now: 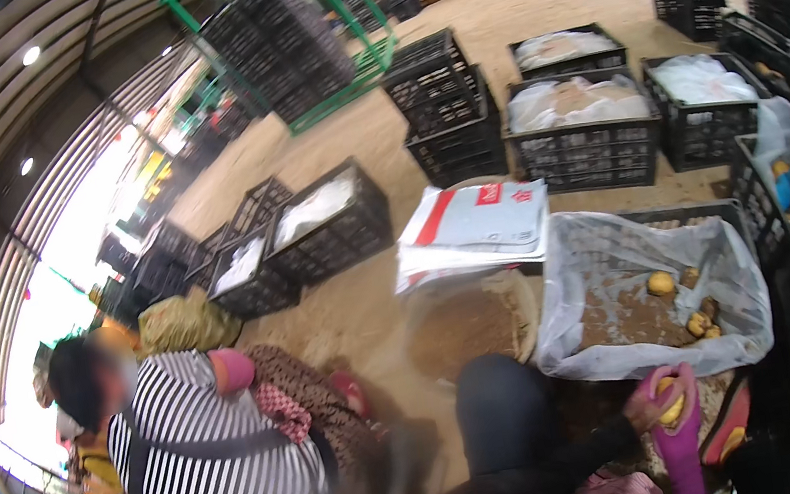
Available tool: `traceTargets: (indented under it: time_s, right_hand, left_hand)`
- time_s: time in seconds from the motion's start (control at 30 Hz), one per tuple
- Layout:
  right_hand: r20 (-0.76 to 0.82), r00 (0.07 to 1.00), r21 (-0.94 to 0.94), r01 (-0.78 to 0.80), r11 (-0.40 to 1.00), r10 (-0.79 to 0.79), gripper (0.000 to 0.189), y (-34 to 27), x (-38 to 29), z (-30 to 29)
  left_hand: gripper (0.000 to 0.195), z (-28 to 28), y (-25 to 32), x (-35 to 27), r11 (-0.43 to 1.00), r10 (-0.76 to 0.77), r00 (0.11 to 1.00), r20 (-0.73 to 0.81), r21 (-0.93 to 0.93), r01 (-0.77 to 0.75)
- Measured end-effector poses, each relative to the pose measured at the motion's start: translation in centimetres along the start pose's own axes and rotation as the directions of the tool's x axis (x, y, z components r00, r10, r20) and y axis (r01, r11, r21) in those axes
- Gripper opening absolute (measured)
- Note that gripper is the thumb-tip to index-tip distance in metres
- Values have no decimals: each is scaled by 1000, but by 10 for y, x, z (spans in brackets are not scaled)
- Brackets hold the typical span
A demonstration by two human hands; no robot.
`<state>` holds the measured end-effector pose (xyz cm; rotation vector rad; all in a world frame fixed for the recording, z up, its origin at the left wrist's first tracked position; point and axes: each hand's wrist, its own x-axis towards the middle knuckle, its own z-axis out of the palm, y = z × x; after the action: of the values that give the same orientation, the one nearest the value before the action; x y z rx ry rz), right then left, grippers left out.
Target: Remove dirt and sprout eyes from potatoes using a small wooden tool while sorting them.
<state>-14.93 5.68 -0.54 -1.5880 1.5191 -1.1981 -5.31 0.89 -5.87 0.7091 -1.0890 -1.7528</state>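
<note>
A yellow potato (670, 402) is between my two hands at the lower right. My left hand (644, 410), below a dark sleeve, has its fingers on the potato's left side. My right hand (685, 392), in a purple glove, curls round it from the right. Just beyond both hands stands a black plastic crate (738, 218) lined with a clear plastic bag (569, 298). Several potatoes (661, 283) and loose soil lie in the liner. Much of each palm is hidden.
Left of the crate are a round tub (524, 304) of soil and a stack of printed sheets or bags (471, 225). Farther off stand lined black crates (587, 155) and stacked crates (454, 125). A co-worker in a striped top (222, 468) sits at the left.
</note>
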Motion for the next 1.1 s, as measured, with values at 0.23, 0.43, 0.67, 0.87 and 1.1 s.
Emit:
traceTargets:
  time_s: [0.23, 0.43, 0.67, 0.87, 1.1]
  right_hand:
    - [3, 996, -167, 92, 982, -93, 85, -42, -24, -36]
    - [-94, 978, 691, -68, 720, 183, 71, -55, -24, -48]
    - [111, 878, 750, -382, 541, 466, 45, -84, -13, -35]
    - [195, 918, 926, -288, 245, 346, 46, -84, -1, -58]
    - [39, 934, 705, -278, 652, 356, 54, -77, -9, -69]
  left_hand:
    - [71, -23, 40, -19, 496, 209, 914, 348, 768, -406]
    - [46, 9, 68, -12, 904, -52, 998, -27, 424, 59]
    - [26, -4, 69, 6, 932, 66, 998, -16, 359, -56]
    - [49, 16, 95, 18, 982, 29, 996, -86, 190, -12]
    - [48, 22, 98, 5, 911, 108, 990, 95, 388, -137]
